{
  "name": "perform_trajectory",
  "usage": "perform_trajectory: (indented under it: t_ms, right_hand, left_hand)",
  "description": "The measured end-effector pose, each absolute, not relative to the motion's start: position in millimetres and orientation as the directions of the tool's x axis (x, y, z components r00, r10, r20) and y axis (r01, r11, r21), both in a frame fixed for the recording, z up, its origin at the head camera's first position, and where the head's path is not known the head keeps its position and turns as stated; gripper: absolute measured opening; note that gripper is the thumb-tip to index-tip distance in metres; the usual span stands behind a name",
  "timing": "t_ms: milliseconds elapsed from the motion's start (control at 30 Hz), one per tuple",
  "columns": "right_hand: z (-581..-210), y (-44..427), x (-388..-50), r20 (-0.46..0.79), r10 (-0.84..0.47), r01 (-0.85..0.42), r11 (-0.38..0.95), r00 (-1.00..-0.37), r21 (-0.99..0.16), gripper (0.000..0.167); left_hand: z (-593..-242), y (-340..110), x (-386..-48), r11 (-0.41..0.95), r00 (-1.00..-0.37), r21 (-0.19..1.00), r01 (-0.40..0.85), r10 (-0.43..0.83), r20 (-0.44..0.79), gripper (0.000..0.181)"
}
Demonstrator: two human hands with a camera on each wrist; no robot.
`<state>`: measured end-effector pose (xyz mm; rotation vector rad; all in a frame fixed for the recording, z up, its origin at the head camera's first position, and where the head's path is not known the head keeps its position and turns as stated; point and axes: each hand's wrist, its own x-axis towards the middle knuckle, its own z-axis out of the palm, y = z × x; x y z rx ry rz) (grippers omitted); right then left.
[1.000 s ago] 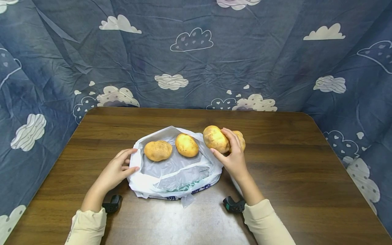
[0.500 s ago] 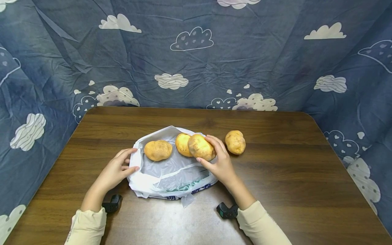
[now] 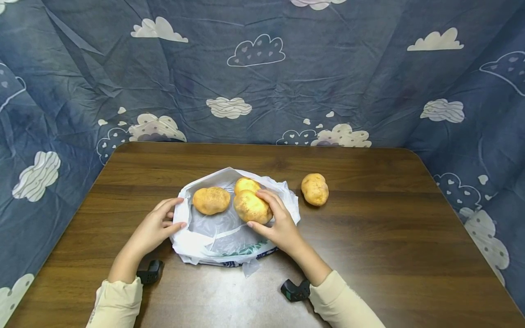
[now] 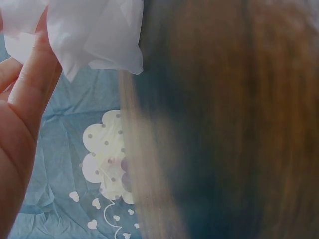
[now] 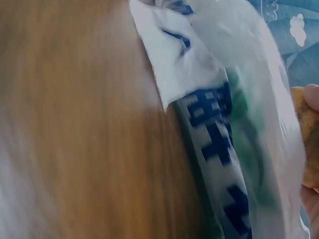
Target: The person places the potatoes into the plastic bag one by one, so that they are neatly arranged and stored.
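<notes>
Right now, one potato point(image 3: 252, 209) is being held at the mouth of a white plastic bag point(image 3: 197, 239), over its inside. The right hand point(image 3: 280, 228) is gripping this potato from the right side, and its fingers and thumb are standing apart only as much as the potato's body is needing. It is partly covering a second potato point(image 3: 246, 184), which is lying behind it in the bag; whether these two are touching, I am not able to tell. A third potato point(image 3: 211, 200) is resting in the bag more to the left, a little apart from them.

At the left rim, the left hand point(image 3: 151, 230) is holding the bag's edge; its fingers are bending loosely and its thumb is staying separate from the index finger, with the thin plastic between. The near side of the bag is showing dark blue characters and some green print.

A fourth potato point(image 3: 315, 189) is lying on the brown wooden desk point(image 3: 389, 218), near the bag's right side. Both forearms are wearing cream sleeves point(image 3: 344, 300), and a black device point(image 3: 151, 272) is sitting at each wrist. Behind the desk, a blue cloth point(image 3: 328, 77) with white clouds is hanging in wrinkles.
</notes>
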<state>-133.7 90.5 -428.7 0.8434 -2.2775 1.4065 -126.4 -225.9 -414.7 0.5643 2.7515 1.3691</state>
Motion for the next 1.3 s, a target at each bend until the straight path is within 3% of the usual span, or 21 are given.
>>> perform_trajectory:
  t_ms: [967, 1300]
  right_hand:
    - [-440, 48, -130, 0.496, -0.431, -0.633, 0.272, -0.754, -0.725, 0.063]
    - [-440, 37, -129, 0.424, -0.446, -0.566, 0.253, -0.788, -0.785, 0.064]
  left_hand:
    - [-413, -224, -126, 0.540, -0.932, 0.780, 0.317, 0.329, 0.150, 0.055]
    - [-413, -224, -126, 0.542, -0.933, 0.780, 0.314, 0.327, 0.148, 0.056]
